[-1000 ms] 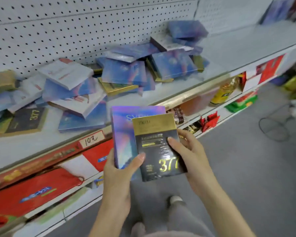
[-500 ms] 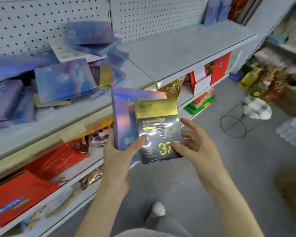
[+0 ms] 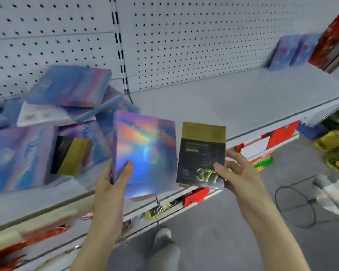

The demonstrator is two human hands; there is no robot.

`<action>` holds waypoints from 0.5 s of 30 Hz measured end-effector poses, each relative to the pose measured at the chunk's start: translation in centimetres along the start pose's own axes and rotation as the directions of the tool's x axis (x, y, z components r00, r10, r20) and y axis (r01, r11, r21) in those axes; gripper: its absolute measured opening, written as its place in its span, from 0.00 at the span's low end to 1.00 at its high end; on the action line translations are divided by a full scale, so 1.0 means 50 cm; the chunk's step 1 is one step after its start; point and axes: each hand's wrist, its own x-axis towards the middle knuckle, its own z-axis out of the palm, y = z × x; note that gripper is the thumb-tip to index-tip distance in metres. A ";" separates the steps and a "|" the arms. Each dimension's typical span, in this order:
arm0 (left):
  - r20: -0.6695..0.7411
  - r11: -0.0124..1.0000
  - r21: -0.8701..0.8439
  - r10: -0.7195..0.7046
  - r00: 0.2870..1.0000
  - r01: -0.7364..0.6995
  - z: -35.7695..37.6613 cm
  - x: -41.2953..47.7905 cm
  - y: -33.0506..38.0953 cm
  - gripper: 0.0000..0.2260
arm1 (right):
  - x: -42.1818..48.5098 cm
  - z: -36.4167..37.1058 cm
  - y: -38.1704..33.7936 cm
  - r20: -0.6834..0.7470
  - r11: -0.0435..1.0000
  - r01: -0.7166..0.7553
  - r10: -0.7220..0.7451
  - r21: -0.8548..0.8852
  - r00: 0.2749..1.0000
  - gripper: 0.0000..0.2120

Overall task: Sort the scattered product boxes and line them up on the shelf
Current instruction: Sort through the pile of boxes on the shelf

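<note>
Left hand (image 3: 114, 180) grips holographic box (image 3: 145, 153); right hand (image 3: 237, 173) grips black box (image 3: 201, 153), side by side above shelf (image 3: 223, 102) front edge, seemingly apart

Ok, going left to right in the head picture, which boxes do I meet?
A heap of scattered blue-purple cardboard boxes → shiny rainbow cardboard box in the left hand → black box with gold top in the right hand → two upright blue-purple boxes → red patterned box.
</note>
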 end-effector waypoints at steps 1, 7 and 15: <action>-0.029 1.000 -0.005 0.010 1.000 -0.011 0.015 0.038 0.000 0.17 | 0.047 -0.001 -0.006 -0.009 0.999 -0.015 0.015 0.029 1.000 0.16; -0.213 0.998 0.016 0.060 0.975 -0.058 0.102 0.198 0.027 0.24 | 0.295 0.009 -0.051 0.030 0.992 -0.032 0.028 0.122 0.999 0.17; -0.407 0.986 0.124 0.149 0.901 -0.108 0.178 0.285 -0.005 0.05 | 0.689 0.126 -0.104 0.303 0.986 0.168 -0.166 0.020 0.938 0.15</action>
